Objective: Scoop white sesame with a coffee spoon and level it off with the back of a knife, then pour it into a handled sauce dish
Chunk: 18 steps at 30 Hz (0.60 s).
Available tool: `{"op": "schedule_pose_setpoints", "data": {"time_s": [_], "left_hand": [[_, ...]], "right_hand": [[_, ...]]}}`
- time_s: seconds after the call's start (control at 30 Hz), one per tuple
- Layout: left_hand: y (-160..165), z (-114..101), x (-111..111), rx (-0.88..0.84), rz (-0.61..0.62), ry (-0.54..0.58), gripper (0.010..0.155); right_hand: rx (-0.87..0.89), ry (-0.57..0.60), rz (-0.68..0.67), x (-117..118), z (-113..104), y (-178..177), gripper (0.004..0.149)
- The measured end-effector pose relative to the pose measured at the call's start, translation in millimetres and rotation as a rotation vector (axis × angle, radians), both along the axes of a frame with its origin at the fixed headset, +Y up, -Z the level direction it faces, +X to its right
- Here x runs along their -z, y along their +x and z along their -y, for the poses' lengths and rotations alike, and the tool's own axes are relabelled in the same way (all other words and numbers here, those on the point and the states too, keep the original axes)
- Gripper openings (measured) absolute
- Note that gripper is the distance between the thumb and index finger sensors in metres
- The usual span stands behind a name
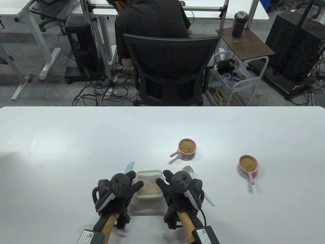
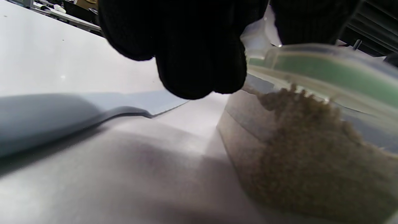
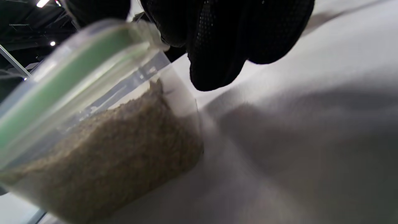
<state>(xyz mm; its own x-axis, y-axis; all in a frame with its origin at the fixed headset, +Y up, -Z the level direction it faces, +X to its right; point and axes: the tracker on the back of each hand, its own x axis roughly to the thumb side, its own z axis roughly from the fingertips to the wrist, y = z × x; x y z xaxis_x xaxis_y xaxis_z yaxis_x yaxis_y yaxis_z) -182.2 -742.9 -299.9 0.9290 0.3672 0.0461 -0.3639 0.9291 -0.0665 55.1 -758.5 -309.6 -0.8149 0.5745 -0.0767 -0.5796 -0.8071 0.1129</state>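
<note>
A clear plastic container (image 1: pixel 149 172) of white sesame (image 1: pixel 150 188) stands near the table's front edge. My left hand (image 1: pixel 134 181) grips its left wall, thumb over the rim, and my right hand (image 1: pixel 162 179) grips its right wall the same way. The wrist views show the container (image 2: pixel 311 155) (image 3: pixel 102 149) close beside the curled fingers (image 2: pixel 199 62) (image 3: pixel 217 46). A knife with a pale blue blade (image 1: pixel 129 167) (image 2: pixel 46 118) lies on the table under my left hand. The white coffee spoon (image 1: pixel 189 170) lies under my right hand, its handle pointing front right.
Two pink handled sauce dishes hold sesame: one (image 1: pixel 187 147) behind the container, the other (image 1: pixel 248 164) at the right. Beyond the white table (image 1: pixel 76 152) a person sits in a black chair (image 1: pixel 170 63), back turned.
</note>
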Motion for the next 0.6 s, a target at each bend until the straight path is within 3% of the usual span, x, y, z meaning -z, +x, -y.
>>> {"op": "schedule_pose_setpoints", "data": {"time_s": [0.17, 0.5, 0.6], "left_hand": [[0, 3, -5, -0.029, -0.04, 0.042, 0.057], [8, 7, -15, 0.105, -0.148, 0.135, 0.052], [9, 8, -15, 0.131, -0.149, 0.117, 0.054]], "right_hand": [[0.046, -0.004, 0.008, -1, -2, -4, 0.056], [-0.019, 0.041, 0.05, -6, -3, -14, 0.055], [0.0, 0.031, 0.052, -6, -1, -14, 0.056]]}}
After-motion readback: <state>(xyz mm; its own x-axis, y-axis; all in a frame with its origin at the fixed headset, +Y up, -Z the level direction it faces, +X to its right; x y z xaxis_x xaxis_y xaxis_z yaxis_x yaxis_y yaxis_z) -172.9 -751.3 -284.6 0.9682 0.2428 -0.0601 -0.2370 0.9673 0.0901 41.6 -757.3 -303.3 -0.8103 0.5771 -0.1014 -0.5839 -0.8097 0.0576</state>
